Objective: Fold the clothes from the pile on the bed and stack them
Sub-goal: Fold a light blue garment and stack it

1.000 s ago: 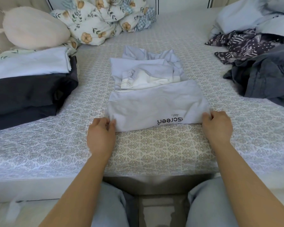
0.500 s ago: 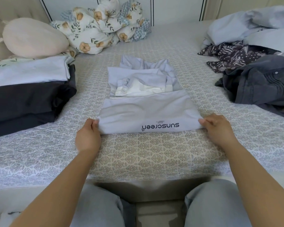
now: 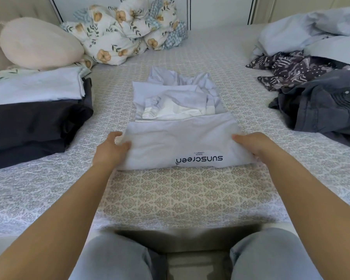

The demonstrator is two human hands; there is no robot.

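Note:
A pale lilac garment (image 3: 178,136) printed "sunscreen" lies partly folded in the middle of the bed, its white lining showing at the far half. My left hand (image 3: 111,149) grips its near-left corner and my right hand (image 3: 251,143) grips its near-right corner; the near edge is raised slightly off the sheet. The unfolded pile (image 3: 315,83) of grey, patterned and light blue clothes lies at the right. A stack of folded clothes (image 3: 34,110), dark below and white on top, sits at the left.
The bed (image 3: 182,199) has a patterned sheet. A cream pillow (image 3: 38,43) and a bundled floral duvet (image 3: 125,31) lie at the far left and back. My knees in light jeans press against the bed's near edge.
Both hands moved forward along the garment's sides and lifted its near edge, which had lain flat on the sheet. The view also drew nearer to the garment.

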